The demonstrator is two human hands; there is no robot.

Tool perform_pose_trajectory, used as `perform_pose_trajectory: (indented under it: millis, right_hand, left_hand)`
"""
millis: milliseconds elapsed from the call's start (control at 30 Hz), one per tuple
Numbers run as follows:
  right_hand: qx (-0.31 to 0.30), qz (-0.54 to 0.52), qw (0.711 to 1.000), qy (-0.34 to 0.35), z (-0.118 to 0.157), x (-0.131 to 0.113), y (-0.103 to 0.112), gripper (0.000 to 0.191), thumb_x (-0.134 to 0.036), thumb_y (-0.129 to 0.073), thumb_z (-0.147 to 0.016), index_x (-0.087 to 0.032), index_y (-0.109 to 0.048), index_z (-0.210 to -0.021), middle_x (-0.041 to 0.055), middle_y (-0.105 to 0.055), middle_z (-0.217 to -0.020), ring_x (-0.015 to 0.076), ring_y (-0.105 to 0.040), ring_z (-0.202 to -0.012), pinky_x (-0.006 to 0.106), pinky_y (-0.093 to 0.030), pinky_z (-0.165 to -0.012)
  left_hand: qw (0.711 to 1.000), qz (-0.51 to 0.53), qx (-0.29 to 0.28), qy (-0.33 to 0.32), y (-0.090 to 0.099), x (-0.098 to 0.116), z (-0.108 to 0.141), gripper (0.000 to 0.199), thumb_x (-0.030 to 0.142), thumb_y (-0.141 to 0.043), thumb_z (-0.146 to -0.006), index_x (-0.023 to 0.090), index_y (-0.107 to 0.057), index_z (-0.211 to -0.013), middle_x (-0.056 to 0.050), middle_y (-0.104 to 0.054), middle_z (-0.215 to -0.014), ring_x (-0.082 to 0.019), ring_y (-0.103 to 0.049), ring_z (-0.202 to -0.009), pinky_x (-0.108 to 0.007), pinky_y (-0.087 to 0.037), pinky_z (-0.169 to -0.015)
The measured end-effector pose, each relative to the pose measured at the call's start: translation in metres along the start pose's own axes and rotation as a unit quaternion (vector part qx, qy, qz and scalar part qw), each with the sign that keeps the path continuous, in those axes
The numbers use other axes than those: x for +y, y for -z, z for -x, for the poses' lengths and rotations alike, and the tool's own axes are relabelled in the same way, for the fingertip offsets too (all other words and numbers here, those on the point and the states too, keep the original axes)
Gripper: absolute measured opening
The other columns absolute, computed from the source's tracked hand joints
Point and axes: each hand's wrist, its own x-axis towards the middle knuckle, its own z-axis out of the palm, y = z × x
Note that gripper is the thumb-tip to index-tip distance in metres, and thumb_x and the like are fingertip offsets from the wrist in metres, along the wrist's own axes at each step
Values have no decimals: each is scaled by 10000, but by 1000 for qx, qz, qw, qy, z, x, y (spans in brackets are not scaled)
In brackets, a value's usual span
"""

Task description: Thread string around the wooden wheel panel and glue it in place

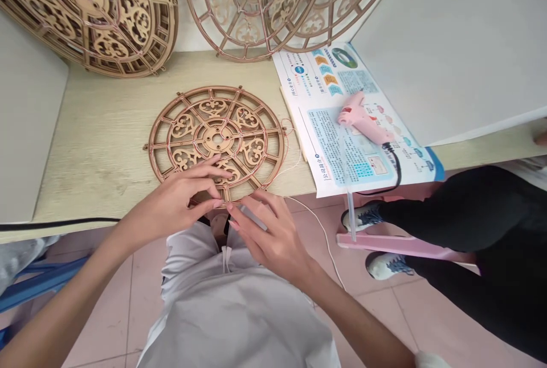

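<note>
A round openwork wooden panel (217,123) with scroll cut-outs lies flat on the table, thin reddish strands running along its rings and spokes. At its near rim, my left hand (188,191) reaches over from the left, thumb and forefinger pinched close to the edge. Just beside those fingertips, my right hand (269,231) has its thumb and forefinger drawn together at the same rim. Whatever lies in either pinch is too small to make out. A thin pale wire (318,220) loops off the panel's right side and hangs over the table edge behind my right hand.
More round wooden panels stand at the back, a stack (98,20) on the left and others (256,20) in the middle. A pink glue gun (363,120) rests on a printed sheet (325,151), its clear stick overhanging the edge. Another person's legs (448,225) are at right.
</note>
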Motion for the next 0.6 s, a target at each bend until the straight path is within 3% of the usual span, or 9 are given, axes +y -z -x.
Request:
perform_pose_trajectory:
  millis: [267, 600]
  right_hand:
    - [0, 20, 1000, 21, -1, 1, 0, 232, -117, -657, -926, -113, -668, -1158, 123, -728, -1055, 251, -576, -1047, 386, -523, -821]
    - [-7, 30, 999, -6, -1, -2, -7, 217, -116, -637, -926, -155, -678, -1136, 97, -718, -1035, 247, -594, -1042, 363, -447, -739]
  left_hand:
    - [1000, 0, 13, -18, -2, 0, 1, 263, 351, -586, -978, 195, -687, -792, -78, -655, -1369, -309, -447, -1459, -538, -414, -1187]
    - [1000, 8, 11, -20, -3, -1, 2, 227, 308, -576, -978, 193, -662, -803, -74, -650, -1374, -297, -433, -1470, -521, -421, -1185]
